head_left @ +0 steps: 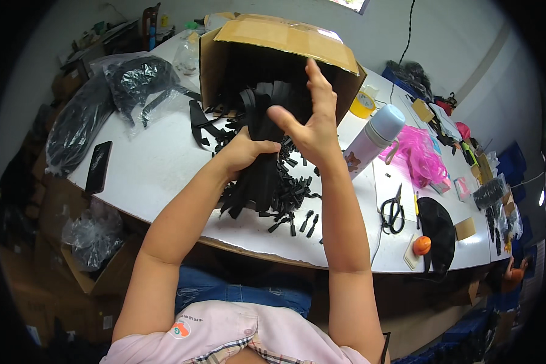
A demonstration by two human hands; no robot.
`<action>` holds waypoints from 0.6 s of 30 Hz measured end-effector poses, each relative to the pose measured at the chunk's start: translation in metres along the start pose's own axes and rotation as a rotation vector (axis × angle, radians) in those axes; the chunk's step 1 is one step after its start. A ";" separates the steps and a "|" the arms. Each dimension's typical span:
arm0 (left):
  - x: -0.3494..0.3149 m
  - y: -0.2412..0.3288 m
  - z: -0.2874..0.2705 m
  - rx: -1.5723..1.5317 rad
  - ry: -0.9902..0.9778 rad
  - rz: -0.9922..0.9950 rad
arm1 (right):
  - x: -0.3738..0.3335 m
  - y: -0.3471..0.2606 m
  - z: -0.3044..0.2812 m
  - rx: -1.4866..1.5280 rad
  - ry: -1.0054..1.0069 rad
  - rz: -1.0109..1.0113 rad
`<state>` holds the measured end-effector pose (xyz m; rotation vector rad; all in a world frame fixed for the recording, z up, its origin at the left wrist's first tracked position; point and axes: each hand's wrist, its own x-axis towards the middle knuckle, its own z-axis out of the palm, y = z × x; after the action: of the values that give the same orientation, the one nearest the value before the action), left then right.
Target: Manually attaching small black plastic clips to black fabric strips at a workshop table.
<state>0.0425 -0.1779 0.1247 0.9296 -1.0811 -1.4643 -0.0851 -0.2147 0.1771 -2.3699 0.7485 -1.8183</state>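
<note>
My left hand (246,151) is closed round a thick bundle of flat black strips (258,179), its thumb lying across the front. The bundle stands upright, its top ends fanned before the mouth of a cardboard box (285,39) lying on its side. To the right of the bundle, my right hand (315,130) is raised with fingers apart and nothing in it. Beneath and around both hands spreads a heap of small black plastic pieces (292,191), shaped like zipper pulls. A few loose black strips (201,124) lie left of the bundle. The box's inside is dark.
Right of my right arm stand a white bottle with a pale blue cap (387,121), scissors (394,212), an orange round object (422,245) and a pink plastic bag (415,155). Yellow tape (363,104) sits beside the box. A phone (99,167) and filled plastic bags (82,121) lie left.
</note>
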 end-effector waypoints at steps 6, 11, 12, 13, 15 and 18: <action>-0.001 -0.005 -0.002 0.069 -0.084 0.020 | 0.008 0.002 -0.001 -0.327 -0.145 -0.254; 0.003 -0.007 -0.021 0.004 0.033 0.031 | 0.029 0.002 -0.055 0.072 0.530 0.233; 0.002 -0.006 -0.024 -0.033 0.120 0.034 | 0.030 -0.004 -0.064 0.051 0.591 0.250; -0.002 0.001 -0.020 -0.046 0.166 0.040 | 0.030 -0.007 -0.069 0.054 0.589 0.251; 0.000 0.003 -0.013 -0.097 0.229 0.143 | 0.028 -0.011 -0.074 -0.615 0.373 -0.097; 0.005 -0.001 0.003 -0.131 0.292 0.305 | 0.020 -0.022 -0.046 -0.735 0.016 0.046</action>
<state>0.0389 -0.1824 0.1242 0.8157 -0.8576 -1.0965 -0.1167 -0.1924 0.2158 -2.6757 1.6992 -1.7451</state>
